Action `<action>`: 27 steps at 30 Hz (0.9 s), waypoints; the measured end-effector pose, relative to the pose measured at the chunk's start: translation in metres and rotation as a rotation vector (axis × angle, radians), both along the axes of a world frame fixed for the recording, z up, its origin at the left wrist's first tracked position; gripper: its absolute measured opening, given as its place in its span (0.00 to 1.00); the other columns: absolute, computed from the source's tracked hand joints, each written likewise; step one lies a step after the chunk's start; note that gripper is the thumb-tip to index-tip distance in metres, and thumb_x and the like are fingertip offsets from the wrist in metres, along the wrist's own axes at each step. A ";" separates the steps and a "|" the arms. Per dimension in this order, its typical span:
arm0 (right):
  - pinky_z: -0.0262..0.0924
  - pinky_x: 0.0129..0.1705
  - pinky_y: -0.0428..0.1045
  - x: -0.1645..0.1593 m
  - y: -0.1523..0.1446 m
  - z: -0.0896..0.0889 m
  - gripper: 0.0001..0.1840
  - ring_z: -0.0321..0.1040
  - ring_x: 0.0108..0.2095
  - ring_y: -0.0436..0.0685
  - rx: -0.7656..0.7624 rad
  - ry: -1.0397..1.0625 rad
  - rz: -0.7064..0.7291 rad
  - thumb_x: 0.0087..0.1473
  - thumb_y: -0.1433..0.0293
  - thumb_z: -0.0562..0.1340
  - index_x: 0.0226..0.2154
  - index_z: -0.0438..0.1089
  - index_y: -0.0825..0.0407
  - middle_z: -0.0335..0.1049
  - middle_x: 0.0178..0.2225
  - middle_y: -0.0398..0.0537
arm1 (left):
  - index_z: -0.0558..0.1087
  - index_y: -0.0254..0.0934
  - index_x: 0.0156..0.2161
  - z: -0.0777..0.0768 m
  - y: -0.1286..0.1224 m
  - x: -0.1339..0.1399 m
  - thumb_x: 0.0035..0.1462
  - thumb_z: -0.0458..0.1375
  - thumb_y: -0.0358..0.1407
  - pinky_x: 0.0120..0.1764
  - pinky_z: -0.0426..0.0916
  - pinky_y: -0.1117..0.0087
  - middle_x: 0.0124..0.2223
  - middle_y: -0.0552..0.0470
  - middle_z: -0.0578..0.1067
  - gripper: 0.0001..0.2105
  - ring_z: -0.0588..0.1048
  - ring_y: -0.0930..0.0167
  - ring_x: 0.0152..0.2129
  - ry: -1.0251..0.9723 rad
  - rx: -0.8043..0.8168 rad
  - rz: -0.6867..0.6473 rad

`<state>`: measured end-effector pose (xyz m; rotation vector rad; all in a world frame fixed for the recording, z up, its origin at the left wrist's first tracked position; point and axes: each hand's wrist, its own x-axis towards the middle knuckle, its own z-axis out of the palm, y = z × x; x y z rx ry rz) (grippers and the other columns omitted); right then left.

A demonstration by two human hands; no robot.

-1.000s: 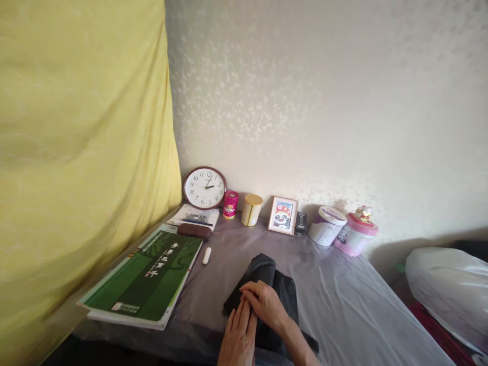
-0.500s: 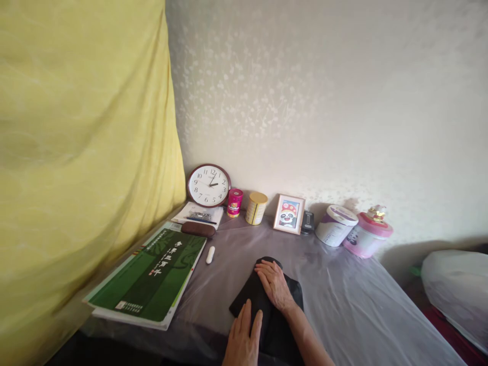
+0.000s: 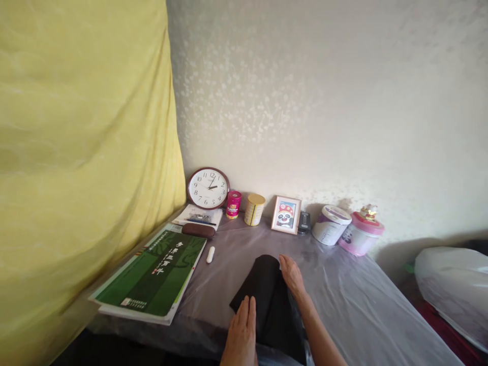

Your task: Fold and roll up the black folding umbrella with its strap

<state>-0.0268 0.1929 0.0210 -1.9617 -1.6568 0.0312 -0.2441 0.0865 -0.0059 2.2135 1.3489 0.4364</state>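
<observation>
A folded black garment (image 3: 269, 295) lies on the plastic-covered table, its rounded narrow end pointing toward the wall. My left hand (image 3: 243, 323) rests with straight fingers held side by side on the garment's lower left part. At the garment's upper right edge is my right hand (image 3: 292, 275), fingers stretched out and nothing gripped in it. Whether that hand touches the cloth or only the table beside it, I cannot tell. The exact kind of garment does not show.
A green book (image 3: 156, 272) and brown case (image 3: 198, 230) lie left, near a small white object (image 3: 210, 254). Along the wall stand a clock (image 3: 208, 188), pink can (image 3: 234, 205), yellow-lidded tin (image 3: 254, 210), picture frame (image 3: 285, 215) and two tubs (image 3: 331, 225). A yellow curtain (image 3: 87, 152) hangs left.
My right hand has slid off the top of the garment to its right edge, uncovering the rounded end. My left hand has moved up slightly, its fingers now closer together.
</observation>
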 end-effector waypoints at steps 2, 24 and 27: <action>0.58 0.48 0.52 0.018 -0.022 -0.003 0.20 0.67 0.45 0.59 0.025 0.057 -0.140 0.55 0.64 0.46 0.40 0.68 0.53 0.71 0.43 0.55 | 0.40 0.30 0.62 0.011 -0.002 -0.002 0.43 0.46 0.21 0.59 0.48 0.65 0.65 0.44 0.43 0.39 0.47 0.64 0.61 0.028 -0.084 -0.007; 0.61 0.27 0.47 -0.024 -0.092 0.028 0.24 0.68 0.28 0.57 -0.034 0.870 -0.064 0.45 0.50 0.57 0.31 0.71 0.55 0.71 0.24 0.45 | 0.34 0.32 0.62 0.030 -0.012 -0.007 0.41 0.45 0.17 0.59 0.48 0.66 0.65 0.43 0.42 0.41 0.46 0.67 0.61 0.101 -0.069 0.006; 0.60 0.26 0.46 -0.038 -0.081 0.042 0.24 0.67 0.28 0.56 0.027 0.895 0.003 0.44 0.51 0.60 0.33 0.71 0.55 0.71 0.25 0.44 | 0.35 0.31 0.62 0.031 -0.013 -0.007 0.40 0.45 0.17 0.59 0.48 0.65 0.65 0.42 0.42 0.42 0.46 0.66 0.61 0.134 -0.073 0.020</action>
